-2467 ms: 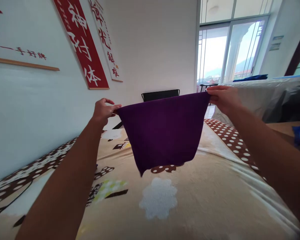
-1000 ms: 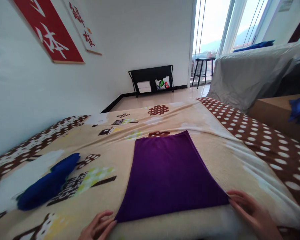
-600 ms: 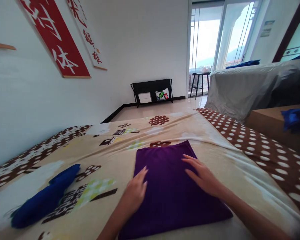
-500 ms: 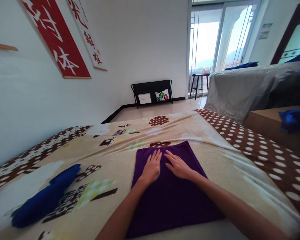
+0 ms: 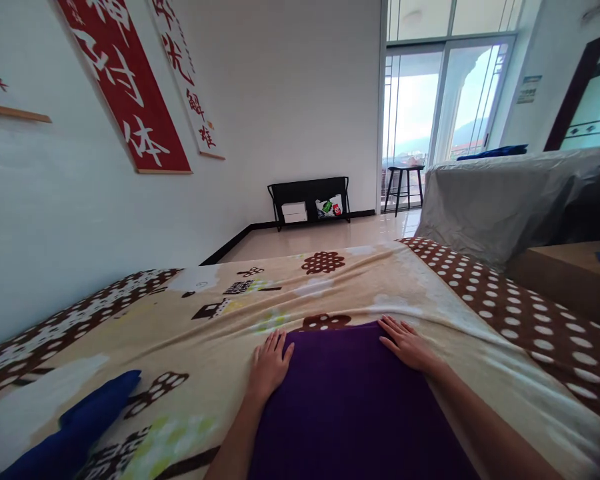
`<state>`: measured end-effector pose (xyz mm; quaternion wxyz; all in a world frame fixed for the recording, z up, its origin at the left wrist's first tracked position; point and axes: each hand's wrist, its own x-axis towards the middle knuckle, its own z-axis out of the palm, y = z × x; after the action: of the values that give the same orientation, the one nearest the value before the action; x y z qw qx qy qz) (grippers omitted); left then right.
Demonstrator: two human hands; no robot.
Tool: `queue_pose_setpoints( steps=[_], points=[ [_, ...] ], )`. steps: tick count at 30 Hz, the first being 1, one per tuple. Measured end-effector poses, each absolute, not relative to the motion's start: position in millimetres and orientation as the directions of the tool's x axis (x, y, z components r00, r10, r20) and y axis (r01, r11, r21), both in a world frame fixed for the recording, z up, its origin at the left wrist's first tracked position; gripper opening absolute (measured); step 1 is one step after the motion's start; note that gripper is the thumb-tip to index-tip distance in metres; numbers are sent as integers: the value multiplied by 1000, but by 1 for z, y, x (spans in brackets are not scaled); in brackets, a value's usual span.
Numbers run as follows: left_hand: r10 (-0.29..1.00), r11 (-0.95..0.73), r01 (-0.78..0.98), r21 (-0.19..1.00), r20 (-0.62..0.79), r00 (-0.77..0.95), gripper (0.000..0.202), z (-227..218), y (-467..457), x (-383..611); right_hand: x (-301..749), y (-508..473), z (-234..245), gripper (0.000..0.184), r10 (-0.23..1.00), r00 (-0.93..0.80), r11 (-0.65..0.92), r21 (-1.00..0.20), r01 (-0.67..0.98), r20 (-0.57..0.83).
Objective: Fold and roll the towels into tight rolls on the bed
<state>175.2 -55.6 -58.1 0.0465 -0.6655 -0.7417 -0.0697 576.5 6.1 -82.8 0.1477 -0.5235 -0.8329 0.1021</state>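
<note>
A purple cloth (image 5: 350,407), with straight edges, lies flat in front of me on a patterned blanket (image 5: 220,380). My left hand (image 5: 270,365) rests open at its far left corner, fingers stretched forward, partly on the blanket. At the far right corner lies my right hand (image 5: 407,343), open too, with its fingers extended over the cloth's edge. The near end of the cloth runs out of view at the bottom. To the left, a bunched dark blue cloth (image 5: 75,430) sits on the blanket, apart from both hands.
Beyond the blanket, a low black rack (image 5: 307,193) holds a white box. A black stool (image 5: 404,177) stands by the glass door. At the right are a plastic-covered piece of furniture (image 5: 475,200) and a cardboard box (image 5: 560,273). Scrolls hang on the left wall.
My hands have moved apart from the cloth's middle to its two far corners, fingers still stretched. The camera view has tilted up a little.
</note>
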Motion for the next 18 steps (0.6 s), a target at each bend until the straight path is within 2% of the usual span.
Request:
queue_pose_setpoints(
  steps=[3, 5, 8, 9, 11, 14, 18],
  points=[
    [968, 104, 994, 25, 226, -107, 58, -51, -62, 188, 570, 3, -78, 71, 890, -391, 451, -318, 834, 235],
    [962, -1, 1000, 14, 274, -3, 55, -44, -68, 199, 566, -2, -72, 68, 854, -419, 510, -333, 794, 308],
    [954, -254, 966, 53, 178, 241, 55, -41, -71, 208, 561, -9, -68, 62, 798, -546, 601, -388, 699, 254],
    [960, -258, 963, 71, 129, 248, 55, -43, -70, 207, 560, -10, -69, 61, 795, -568, 601, -398, 693, 212],
    [990, -120, 990, 71, 78, 114, 57, -47, -65, 199, 560, -8, -73, 64, 834, -530, 545, -386, 744, 155],
    [990, 94, 995, 42, 102, -98, 58, -48, -56, 184, 563, -1, -78, 71, 912, -382, 410, -341, 846, 150],
    [988, 95, 995, 35, 119, -98, 55, -32, -65, 185, 568, -8, -62, 70, 930, -319, 363, -316, 877, 183]
  ],
)
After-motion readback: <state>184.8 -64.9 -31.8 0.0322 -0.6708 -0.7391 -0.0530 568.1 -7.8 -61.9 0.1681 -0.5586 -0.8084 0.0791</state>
